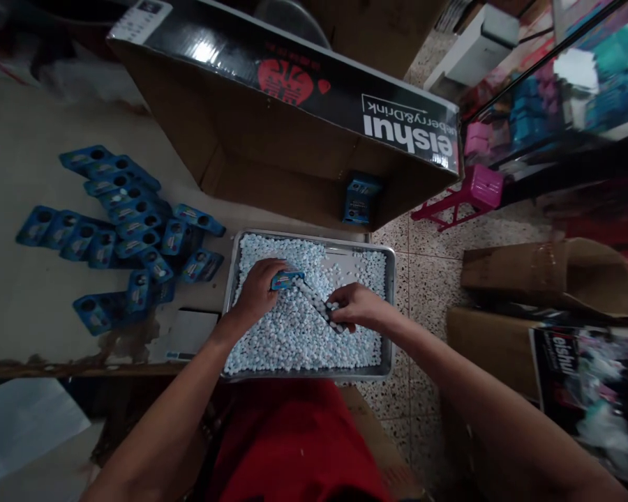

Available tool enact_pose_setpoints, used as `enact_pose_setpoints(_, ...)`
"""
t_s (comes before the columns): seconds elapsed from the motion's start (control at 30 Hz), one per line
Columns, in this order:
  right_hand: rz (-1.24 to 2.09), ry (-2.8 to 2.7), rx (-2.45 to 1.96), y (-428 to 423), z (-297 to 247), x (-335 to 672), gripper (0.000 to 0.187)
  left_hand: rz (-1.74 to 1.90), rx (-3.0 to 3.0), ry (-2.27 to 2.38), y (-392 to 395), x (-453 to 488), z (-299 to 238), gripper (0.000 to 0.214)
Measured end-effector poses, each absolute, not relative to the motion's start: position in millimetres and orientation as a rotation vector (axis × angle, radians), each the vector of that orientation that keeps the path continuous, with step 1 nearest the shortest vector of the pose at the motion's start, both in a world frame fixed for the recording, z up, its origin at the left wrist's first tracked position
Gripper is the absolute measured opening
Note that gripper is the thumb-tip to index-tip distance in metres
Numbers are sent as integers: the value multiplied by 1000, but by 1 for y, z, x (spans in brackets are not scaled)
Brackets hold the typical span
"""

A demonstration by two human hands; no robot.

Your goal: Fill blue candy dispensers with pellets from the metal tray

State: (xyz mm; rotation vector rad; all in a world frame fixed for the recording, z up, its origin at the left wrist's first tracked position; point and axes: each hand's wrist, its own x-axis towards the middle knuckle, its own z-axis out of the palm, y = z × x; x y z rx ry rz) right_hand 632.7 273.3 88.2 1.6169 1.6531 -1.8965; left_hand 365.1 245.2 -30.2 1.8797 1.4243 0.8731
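Note:
A metal tray full of small white and pale blue candies rests at the table's edge in front of me. My left hand is closed on a small blue container held over the candies. My right hand is closed on a narrow scoop-like tool loaded with candies, its tip pointing toward the container.
A pile of several blue containers lies on the table to the left. A large open cardboard box stands behind the tray with blue packs inside. A pink stool and cardboard boxes sit on the floor to the right.

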Motion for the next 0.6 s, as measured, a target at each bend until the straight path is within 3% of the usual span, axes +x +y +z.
enact_pose_setpoints(0.2,-1990,1528,1572,283,101,630,14,891,1926,1376,248,369,-32,60)
enact_pose_setpoints(0.33,-1954,1541,1628,264,109,649,22,965,1822,1442,246,371,-43,48)
enact_pose_setpoints(0.43,-1520,1731,1793,232,89,675,26,1146,1599,1585,235,377,-59,40)
enact_pose_setpoints(0.53,-848,1814,1910,191,42,694,23,1374,1409,1701,219,392,-81,47)
enact_pose_setpoints(0.6,-633,1785,1881,166,7,691,23,1470,1350,1741,211,408,-96,50)
